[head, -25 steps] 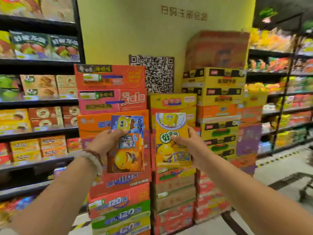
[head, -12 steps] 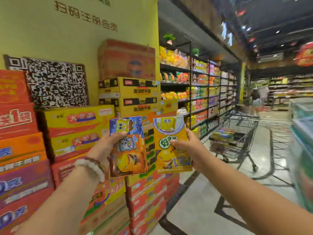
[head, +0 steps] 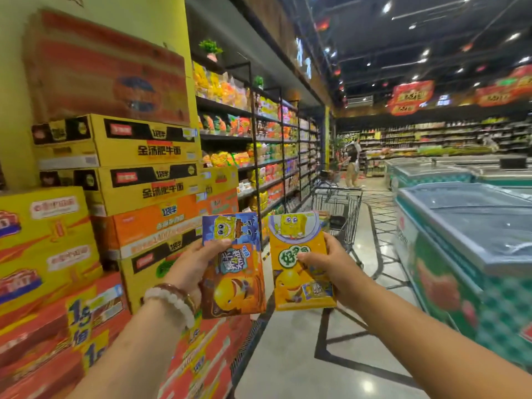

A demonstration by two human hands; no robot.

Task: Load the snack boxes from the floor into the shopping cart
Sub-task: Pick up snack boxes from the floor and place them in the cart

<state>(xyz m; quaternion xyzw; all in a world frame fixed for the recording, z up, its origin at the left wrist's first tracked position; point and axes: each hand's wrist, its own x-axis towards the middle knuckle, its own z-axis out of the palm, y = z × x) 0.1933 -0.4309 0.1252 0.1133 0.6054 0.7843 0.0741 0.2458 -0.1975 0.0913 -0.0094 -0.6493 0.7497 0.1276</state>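
Observation:
My left hand [head: 191, 267] grips a blue-and-orange snack box [head: 234, 272] by its left edge, thumb across the front. Beside it, my right hand [head: 331, 267] grips a yellow snack box [head: 299, 263] by its right edge. Both boxes stand upright at chest height, side by side and a little apart. The wire shopping cart [head: 341, 210] stands in the aisle behind the boxes; its lower left part is hidden by them.
Stacked cartons [head: 121, 174] fill the left side down to the floor. Snack shelves [head: 267, 145] run along the aisle behind them. A chest freezer [head: 466, 234] lines the right. Tiled floor [head: 302, 355] lies between. A person [head: 351, 165] stands far down the aisle.
My view has swung right, from the carton stacks to the aisle. The cart now sits directly behind the two boxes and looks nearer. Both hands keep the same hold.

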